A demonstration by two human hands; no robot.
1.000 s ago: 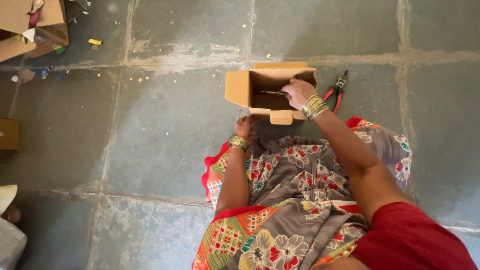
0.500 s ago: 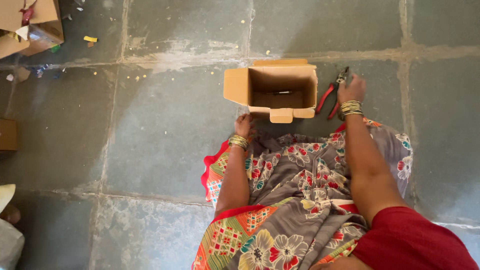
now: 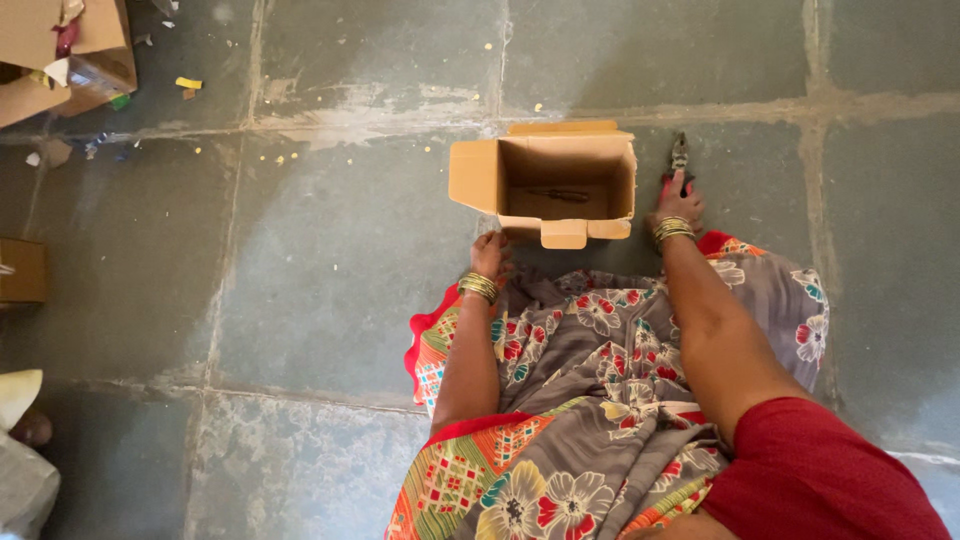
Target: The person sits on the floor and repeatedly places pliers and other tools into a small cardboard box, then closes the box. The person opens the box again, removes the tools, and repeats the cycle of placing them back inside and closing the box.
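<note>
Beside the open cardboard box (image 3: 545,180) on the floor, the right hand (image 3: 676,205) closes its grip on red-handled pliers (image 3: 678,160); the left hand (image 3: 488,253) rests near the box, grip unclear. A small tool (image 3: 560,195) already lies inside.

Red short sleeve (image 3: 820,465), grey floral sari (image 3: 590,390), gold bangles (image 3: 477,286) on both wrists

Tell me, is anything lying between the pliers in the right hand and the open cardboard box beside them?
Nothing visible. The right hand grips the red-handled pliers on the stone floor, just right of the open cardboard box; only bare floor separates them. The box's top is open.
</note>
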